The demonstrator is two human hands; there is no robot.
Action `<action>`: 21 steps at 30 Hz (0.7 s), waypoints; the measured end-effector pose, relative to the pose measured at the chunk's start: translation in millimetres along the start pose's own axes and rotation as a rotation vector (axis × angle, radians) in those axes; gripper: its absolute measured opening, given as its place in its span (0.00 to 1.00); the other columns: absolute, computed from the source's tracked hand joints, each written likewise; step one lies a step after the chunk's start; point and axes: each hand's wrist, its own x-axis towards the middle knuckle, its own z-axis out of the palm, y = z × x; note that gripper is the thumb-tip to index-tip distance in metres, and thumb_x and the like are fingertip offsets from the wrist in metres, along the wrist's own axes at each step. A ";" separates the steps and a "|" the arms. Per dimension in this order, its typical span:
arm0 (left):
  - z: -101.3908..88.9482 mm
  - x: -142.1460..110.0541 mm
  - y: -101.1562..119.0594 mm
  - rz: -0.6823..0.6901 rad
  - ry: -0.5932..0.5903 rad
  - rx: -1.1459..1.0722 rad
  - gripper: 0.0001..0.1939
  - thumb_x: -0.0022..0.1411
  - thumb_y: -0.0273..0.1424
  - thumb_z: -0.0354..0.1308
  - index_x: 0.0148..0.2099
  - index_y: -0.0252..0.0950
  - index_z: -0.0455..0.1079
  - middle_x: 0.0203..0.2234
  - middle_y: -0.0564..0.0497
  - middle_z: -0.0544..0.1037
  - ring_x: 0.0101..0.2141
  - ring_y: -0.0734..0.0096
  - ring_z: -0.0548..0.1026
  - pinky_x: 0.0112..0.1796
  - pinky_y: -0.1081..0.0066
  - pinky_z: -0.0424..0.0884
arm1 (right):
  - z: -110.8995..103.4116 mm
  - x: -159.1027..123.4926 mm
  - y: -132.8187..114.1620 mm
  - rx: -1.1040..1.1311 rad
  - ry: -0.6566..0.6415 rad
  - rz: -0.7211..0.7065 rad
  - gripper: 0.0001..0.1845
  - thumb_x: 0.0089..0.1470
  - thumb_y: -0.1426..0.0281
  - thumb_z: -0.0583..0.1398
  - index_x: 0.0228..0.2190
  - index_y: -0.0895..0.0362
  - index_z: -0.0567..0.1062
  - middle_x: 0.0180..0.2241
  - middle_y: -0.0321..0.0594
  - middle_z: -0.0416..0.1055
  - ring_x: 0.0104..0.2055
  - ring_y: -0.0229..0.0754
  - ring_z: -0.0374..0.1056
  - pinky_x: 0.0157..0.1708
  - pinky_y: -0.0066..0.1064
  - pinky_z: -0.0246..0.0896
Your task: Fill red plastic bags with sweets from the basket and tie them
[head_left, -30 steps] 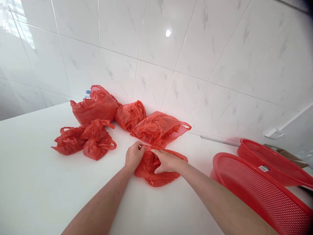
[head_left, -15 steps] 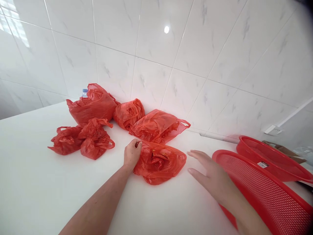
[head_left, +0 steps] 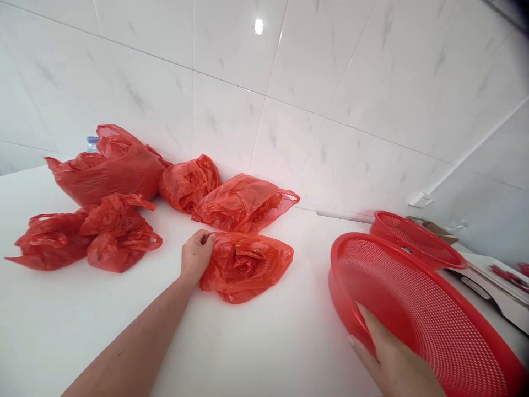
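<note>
Bags (head_left: 118,223) on the near left: small, red and bunched up, with loops on top; they touch each other on the white table (head_left: 248,353).
Bottle (head_left: 92,144): its blue cap peeks up behind the big bag (head_left: 113,176) on the far left.
Big bag: red, fat and crinkly, close to the wall (head_left: 231,88).
Round bag (head_left: 190,182): red and rolled up, just right of the big bag.
Left hand (head_left: 196,255): fingers closed in a pinch on the left edge of the open bag (head_left: 248,275).
Open bag: red and thin, on the table in the middle; its mouth is wide and crumpled red stuff with a bit of yellow shows inside.
Flat bag (head_left: 243,204): red, just behind the open bag, with its loop to the right.
Right hand (head_left: 397,358): holding the left side of the near basket (head_left: 446,286), one finger in and one out; it is a bit blurry.
Near basket: big, red and full of tiny holes, on the near right.
Far basket (head_left: 417,240): red too, behind it.
White machine (head_left: 491,286): on the far right, only partly seen.
</note>
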 end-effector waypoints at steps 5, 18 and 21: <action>0.2 1.8 -2.1 -0.005 -0.005 0.035 0.12 0.56 0.40 0.51 0.31 0.38 0.69 0.26 0.54 0.75 0.27 0.70 0.70 0.31 0.73 0.63 | 19.7 -22.8 -13.7 -0.125 0.017 -0.154 0.28 0.56 0.73 0.47 0.58 0.55 0.57 0.48 0.47 0.71 0.44 0.48 0.72 0.34 0.33 0.72; 1.2 2.3 -4.4 -0.001 -0.005 0.011 0.12 0.55 0.39 0.51 0.30 0.37 0.69 0.25 0.54 0.75 0.26 0.71 0.70 0.30 0.73 0.62 | -8.3 13.8 16.6 -0.213 -0.259 0.065 0.25 0.58 0.70 0.43 0.55 0.60 0.63 0.28 0.45 0.75 0.32 0.51 0.73 0.27 0.39 0.65; 2.2 2.1 -6.2 0.006 -0.014 -0.015 0.12 0.56 0.39 0.50 0.30 0.37 0.68 0.25 0.54 0.74 0.27 0.71 0.70 0.30 0.74 0.63 | -6.3 25.2 41.1 -0.177 -0.265 0.064 0.25 0.57 0.69 0.43 0.54 0.60 0.63 0.27 0.45 0.75 0.30 0.51 0.72 0.26 0.40 0.63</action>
